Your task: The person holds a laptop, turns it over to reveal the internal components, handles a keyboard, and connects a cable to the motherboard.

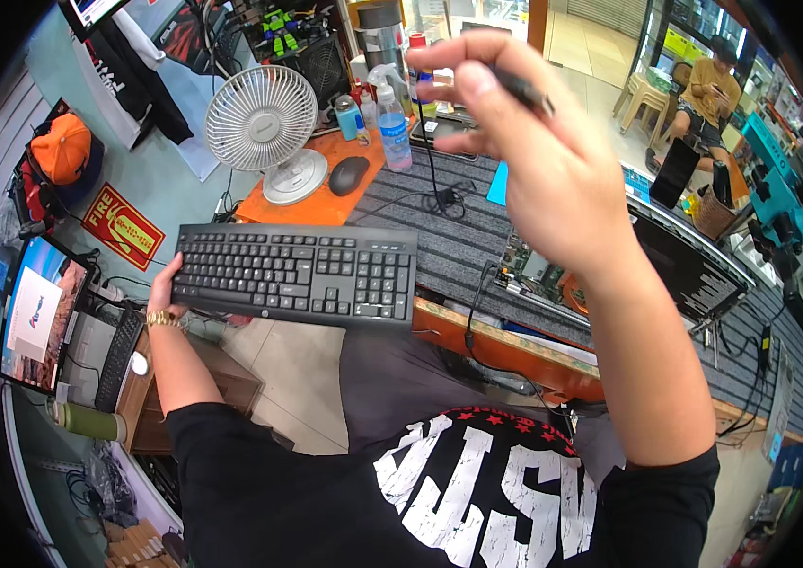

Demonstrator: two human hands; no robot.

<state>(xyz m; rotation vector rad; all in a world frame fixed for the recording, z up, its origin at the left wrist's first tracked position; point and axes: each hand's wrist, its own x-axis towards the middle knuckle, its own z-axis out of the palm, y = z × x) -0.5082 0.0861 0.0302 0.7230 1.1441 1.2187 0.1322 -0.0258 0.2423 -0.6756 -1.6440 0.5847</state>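
Observation:
My left hand (165,287) grips the left end of a black full-size keyboard (292,273), which is held up in front of the bench with its keys facing me. Raised high over the bench, my right hand (538,161) is curled with a slim black pen-shaped tool (522,92) between its thumb and fingers. Much of that tool is hidden, so its exact kind is unclear. A thin black cable (432,156) hangs beside my right fingertips down to the bench; I cannot tell whether they touch it. Below my right forearm lies a green circuit board (526,268).
A white fan (262,123) and a black mouse (349,176) stand on an orange mat, near a spray bottle (394,133). An opened laptop (680,251) lies at right on the ribbed grey mat (477,232). Another laptop and a monitor (40,312) are at left. A person (704,95) sits beyond the glass.

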